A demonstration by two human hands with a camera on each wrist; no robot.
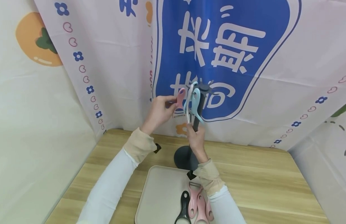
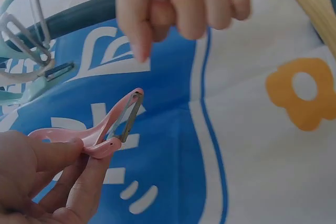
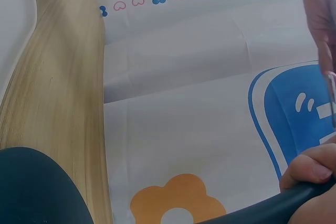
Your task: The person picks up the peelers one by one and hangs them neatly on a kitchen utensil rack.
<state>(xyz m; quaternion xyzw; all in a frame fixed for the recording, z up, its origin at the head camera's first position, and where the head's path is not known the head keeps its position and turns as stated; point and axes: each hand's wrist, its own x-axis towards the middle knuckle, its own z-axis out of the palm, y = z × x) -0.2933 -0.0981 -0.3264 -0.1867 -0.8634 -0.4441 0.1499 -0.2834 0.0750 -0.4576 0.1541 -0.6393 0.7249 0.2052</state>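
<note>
My left hand [image 1: 159,112] pinches a pink Y-shaped peeler [image 1: 180,99] by its handle, left of the stand's top. In the left wrist view the blade end of the pink peeler [image 2: 100,135] points away from the fingers. My right hand [image 1: 196,138] is wrapped around the pole of a dark stand [image 1: 200,107] with hooks at its top. Light blue peelers [image 1: 196,101] and a white one [image 1: 189,104] hang from those hooks. In the right wrist view, the fingers of the right hand [image 3: 315,169] curl over the pole.
A beige tray [image 1: 154,189] lies in front of the stand's round base [image 1: 180,157]. On it are several pink peelers [image 1: 201,205] and a black one [image 1: 184,203], partly behind the right forearm. Behind the wooden table [image 1: 259,177] hangs a printed cloth [image 1: 128,77].
</note>
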